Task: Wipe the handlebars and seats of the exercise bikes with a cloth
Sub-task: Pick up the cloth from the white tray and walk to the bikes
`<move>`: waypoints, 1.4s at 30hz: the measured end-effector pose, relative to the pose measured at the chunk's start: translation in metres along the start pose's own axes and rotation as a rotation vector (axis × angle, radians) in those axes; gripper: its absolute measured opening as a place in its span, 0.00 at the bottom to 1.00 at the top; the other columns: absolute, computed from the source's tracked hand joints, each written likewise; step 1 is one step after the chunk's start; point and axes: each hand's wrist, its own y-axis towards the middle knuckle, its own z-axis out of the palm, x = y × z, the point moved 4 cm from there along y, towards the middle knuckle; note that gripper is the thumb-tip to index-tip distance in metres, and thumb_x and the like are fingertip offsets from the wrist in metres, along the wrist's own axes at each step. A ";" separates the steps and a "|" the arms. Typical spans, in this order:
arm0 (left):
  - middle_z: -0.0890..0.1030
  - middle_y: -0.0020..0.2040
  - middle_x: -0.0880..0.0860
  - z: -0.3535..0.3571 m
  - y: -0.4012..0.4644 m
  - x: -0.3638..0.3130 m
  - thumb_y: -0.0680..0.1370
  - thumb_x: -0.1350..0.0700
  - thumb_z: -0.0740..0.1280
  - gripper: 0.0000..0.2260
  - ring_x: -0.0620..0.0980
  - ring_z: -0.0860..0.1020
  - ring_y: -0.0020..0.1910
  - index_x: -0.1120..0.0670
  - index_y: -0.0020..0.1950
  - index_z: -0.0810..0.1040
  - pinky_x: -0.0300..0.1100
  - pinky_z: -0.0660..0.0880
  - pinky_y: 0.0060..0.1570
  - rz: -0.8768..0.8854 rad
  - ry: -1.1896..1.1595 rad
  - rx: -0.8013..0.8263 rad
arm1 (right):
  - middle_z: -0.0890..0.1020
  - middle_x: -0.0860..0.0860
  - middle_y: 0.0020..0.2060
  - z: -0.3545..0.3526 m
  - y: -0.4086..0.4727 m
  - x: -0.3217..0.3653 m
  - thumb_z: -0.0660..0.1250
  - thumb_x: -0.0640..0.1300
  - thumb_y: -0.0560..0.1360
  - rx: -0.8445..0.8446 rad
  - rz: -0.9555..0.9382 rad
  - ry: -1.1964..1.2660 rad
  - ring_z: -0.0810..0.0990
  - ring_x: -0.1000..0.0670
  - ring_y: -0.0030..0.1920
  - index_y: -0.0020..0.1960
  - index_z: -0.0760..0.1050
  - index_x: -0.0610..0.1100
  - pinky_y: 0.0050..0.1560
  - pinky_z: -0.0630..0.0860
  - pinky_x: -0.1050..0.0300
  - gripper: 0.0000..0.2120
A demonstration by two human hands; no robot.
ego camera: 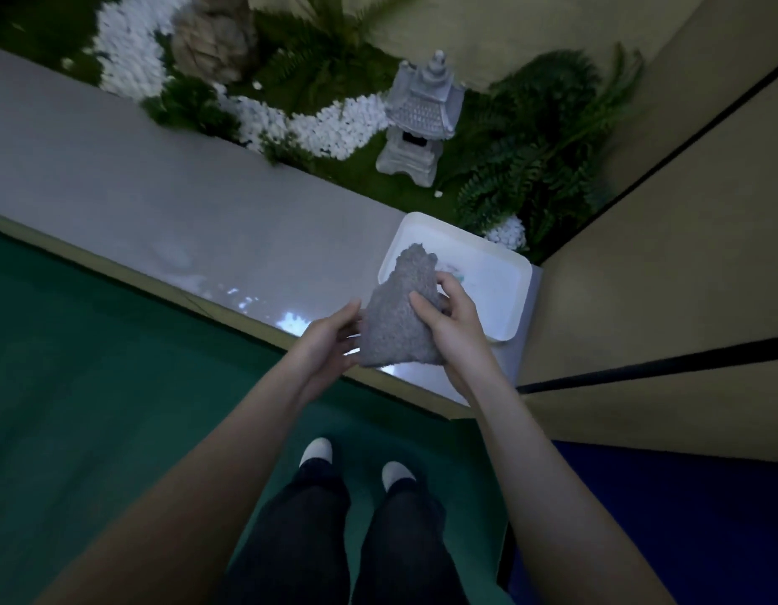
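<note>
A grey fluffy cloth (400, 316) is bunched up and held between both hands above the edge of a grey ledge (160, 203). My right hand (455, 329) grips its right side, thumb across the front and fingers curled behind. My left hand (330, 338) holds the cloth's left edge with its fingers underneath and its thumb along the side. Behind the cloth, a white rectangular basin (505, 290) sits at the ledge's right end. No exercise bike is in view.
Beyond the ledge lies a small garden with white pebbles (330, 128), ferns (540, 141) and a stone lantern (418, 120). A tan panelled wall (662, 272) closes the right side. Green floor (116, 377) lies below, with my legs and white shoes (317, 451).
</note>
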 end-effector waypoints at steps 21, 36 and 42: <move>0.82 0.43 0.54 0.046 -0.175 0.083 0.71 0.66 0.73 0.14 0.47 0.80 0.41 0.59 0.55 0.79 0.37 0.77 0.48 0.586 0.055 -0.989 | 0.80 0.55 0.43 0.055 -0.077 -0.031 0.68 0.44 0.76 0.607 -0.200 -0.496 0.79 0.57 0.44 0.52 0.74 0.50 0.44 0.72 0.70 0.07; 0.81 0.42 0.54 0.021 -0.327 0.244 0.77 0.57 0.67 0.08 0.45 0.79 0.40 0.61 0.51 0.78 0.35 0.76 0.34 0.667 -0.702 -1.405 | 0.81 0.54 0.41 0.120 -0.261 -0.096 0.63 0.34 0.77 1.361 -0.131 -0.507 0.80 0.63 0.40 0.46 0.75 0.48 0.39 0.74 0.69 0.09; 0.80 0.43 0.59 0.033 -0.413 0.315 0.77 0.58 0.68 0.09 0.51 0.79 0.39 0.63 0.51 0.76 0.40 0.77 0.34 0.711 -0.774 -1.567 | 0.83 0.54 0.44 0.124 -0.375 -0.134 0.69 0.41 0.76 1.546 -0.182 -0.494 0.82 0.61 0.44 0.50 0.74 0.49 0.41 0.75 0.69 0.06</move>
